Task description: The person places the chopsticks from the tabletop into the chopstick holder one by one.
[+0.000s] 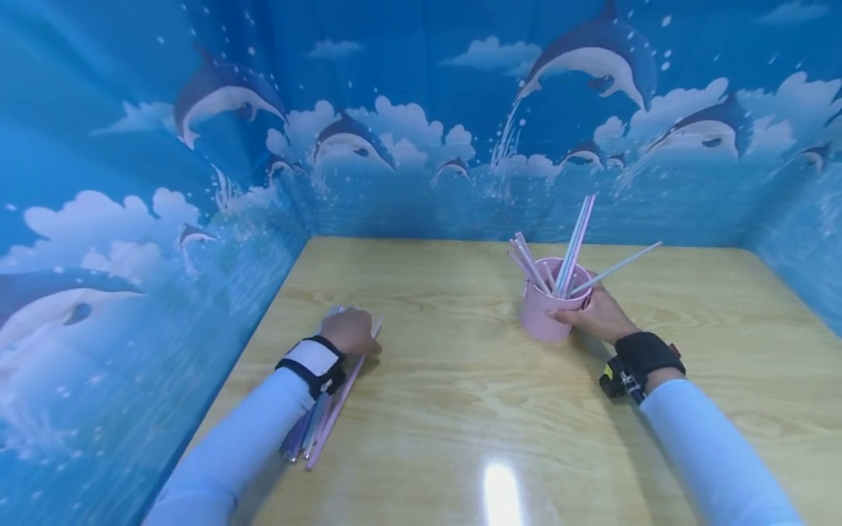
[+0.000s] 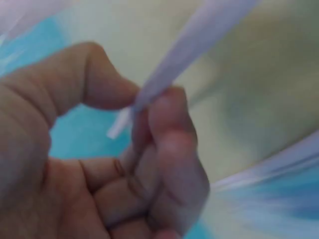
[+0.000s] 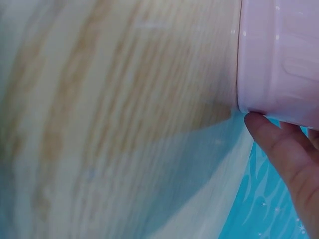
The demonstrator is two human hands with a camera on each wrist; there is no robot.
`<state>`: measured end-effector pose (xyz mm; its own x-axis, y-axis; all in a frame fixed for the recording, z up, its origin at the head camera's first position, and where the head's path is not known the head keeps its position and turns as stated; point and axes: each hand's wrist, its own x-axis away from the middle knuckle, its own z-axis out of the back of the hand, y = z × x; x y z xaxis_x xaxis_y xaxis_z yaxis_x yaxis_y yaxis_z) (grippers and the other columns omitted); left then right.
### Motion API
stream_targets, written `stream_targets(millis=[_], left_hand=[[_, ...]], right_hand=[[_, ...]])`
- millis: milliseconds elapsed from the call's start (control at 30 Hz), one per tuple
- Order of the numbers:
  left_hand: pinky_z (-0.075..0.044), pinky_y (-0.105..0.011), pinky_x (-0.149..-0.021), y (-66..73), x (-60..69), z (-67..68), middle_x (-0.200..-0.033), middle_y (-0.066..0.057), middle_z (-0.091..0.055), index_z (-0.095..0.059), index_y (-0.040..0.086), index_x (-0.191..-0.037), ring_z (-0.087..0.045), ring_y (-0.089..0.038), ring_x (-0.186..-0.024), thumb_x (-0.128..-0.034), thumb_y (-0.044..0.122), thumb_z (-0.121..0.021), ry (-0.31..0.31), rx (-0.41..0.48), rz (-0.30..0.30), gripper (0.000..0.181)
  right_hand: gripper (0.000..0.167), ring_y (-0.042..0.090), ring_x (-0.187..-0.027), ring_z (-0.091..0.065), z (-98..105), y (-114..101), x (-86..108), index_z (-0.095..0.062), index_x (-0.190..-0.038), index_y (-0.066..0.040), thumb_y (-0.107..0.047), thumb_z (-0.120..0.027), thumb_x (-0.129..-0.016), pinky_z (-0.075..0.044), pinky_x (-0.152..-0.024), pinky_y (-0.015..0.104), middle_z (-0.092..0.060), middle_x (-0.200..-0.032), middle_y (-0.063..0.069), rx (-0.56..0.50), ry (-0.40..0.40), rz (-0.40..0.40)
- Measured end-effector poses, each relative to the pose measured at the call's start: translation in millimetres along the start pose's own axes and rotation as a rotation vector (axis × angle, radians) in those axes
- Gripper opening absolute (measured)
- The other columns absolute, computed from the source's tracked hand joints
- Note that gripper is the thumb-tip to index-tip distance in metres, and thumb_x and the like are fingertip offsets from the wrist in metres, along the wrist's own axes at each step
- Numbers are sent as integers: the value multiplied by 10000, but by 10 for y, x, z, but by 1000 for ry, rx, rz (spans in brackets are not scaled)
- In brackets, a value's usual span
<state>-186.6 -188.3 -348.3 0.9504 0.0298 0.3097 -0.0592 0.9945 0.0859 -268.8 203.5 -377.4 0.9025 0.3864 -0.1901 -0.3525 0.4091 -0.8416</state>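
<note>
On the left of the table, my left hand (image 1: pixel 351 333) is over a bundle of long thin sticks (image 1: pixel 308 432) in pink, purple and silvery tones. Between its thumb and fingertips it pinches one pale lilac stick (image 2: pixel 182 55), seen close in the left wrist view. My right hand (image 1: pixel 601 318) holds a small pink bucket (image 1: pixel 544 321) by its right side, thumb on the front. Several pale pink and whitish sticks (image 1: pixel 574 245) lean out of the bucket, one far to the right. In the right wrist view, fingers (image 3: pixel 279 144) touch the bucket's side.
The light wood-grain table (image 1: pixel 447 394) carries both the bundle and the bucket. A blue dolphin-patterned cloth (image 1: pixel 408 197) walls it at the back and on both sides. Light glares off the table's front.
</note>
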Motion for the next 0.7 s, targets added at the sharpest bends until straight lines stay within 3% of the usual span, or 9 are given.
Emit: stream_targets(millis=[67,133,200,300,367,433,467,533,700], left_hand=[[-378,-274,-464,72,-1,290,-597,7,-502,-522,126,-630,-466,-156,-534,-659,400,-631,37,77,-36,297],[-370,-254,-456,195,32,675,-590,17,-485,-524,139,-650,-452,-145,-526,-696,396,-606,125,172,-71,274],[-369,-249,-457,354,95,1091,-609,18,-490,-528,151,-687,-443,-140,-527,-730,372,-583,296,273,-138,231],[-381,-238,-487,648,212,1621,-698,2,-537,-524,158,-779,-468,-136,-576,-772,300,-552,610,457,-265,144],[-415,-191,-533,865,248,1862,-748,-1,-578,-529,138,-819,-516,-101,-621,-793,236,-530,819,542,-385,102],[-434,-134,-604,1094,245,2004,-808,-9,-614,-545,113,-853,-565,-55,-693,-808,193,-520,928,609,-492,95],[-435,-108,-643,1202,226,2038,-840,-10,-628,-555,103,-861,-581,-27,-736,-814,174,-517,953,632,-540,93],[-433,-91,-709,1412,167,2059,-909,-15,-641,-570,94,-905,-594,-6,-825,-820,166,-521,932,683,-614,122],[-443,-106,-692,1833,-1,1949,-955,5,-635,-570,112,-981,-599,-11,-804,-826,212,-510,697,711,-677,194]], right_hand=[[726,110,-1036,-444,-14,-54,30,-350,-1264,-140,-142,-721,-640,-333,-877,268,-460,-1195,80,-18,-8,-1],[712,84,-1023,-450,-24,-81,51,-354,-1261,-126,-132,-715,-646,-339,-860,216,-464,-1193,93,-23,-9,3],[710,53,-1009,-451,-26,-78,57,-353,-1261,-124,-130,-712,-649,-340,-844,180,-463,-1193,95,-22,-8,7],[723,38,-1004,-448,-17,-20,33,-349,-1265,-142,-143,-718,-643,-338,-840,174,-459,-1197,74,-10,-8,10],[737,42,-1009,-444,-11,42,7,-342,-1270,-161,-152,-722,-639,-337,-842,185,-453,-1202,55,7,-1,15],[742,43,-1013,-445,-15,97,-17,-342,-1269,-182,-150,-725,-634,-338,-842,179,-454,-1200,41,8,8,21],[743,45,-1014,-448,-23,119,-27,-344,-1268,-186,-143,-725,-633,-339,-841,173,-456,-1200,43,-1,9,27],[738,42,-1016,-453,-28,146,-41,-342,-1269,-183,-126,-720,-638,-343,-840,156,-459,-1200,60,-22,2,44],[730,16,-1016,-458,7,94,-35,-345,-1266,-167,-135,-719,-640,-340,-847,148,-474,-1187,62,-41,-17,48]])
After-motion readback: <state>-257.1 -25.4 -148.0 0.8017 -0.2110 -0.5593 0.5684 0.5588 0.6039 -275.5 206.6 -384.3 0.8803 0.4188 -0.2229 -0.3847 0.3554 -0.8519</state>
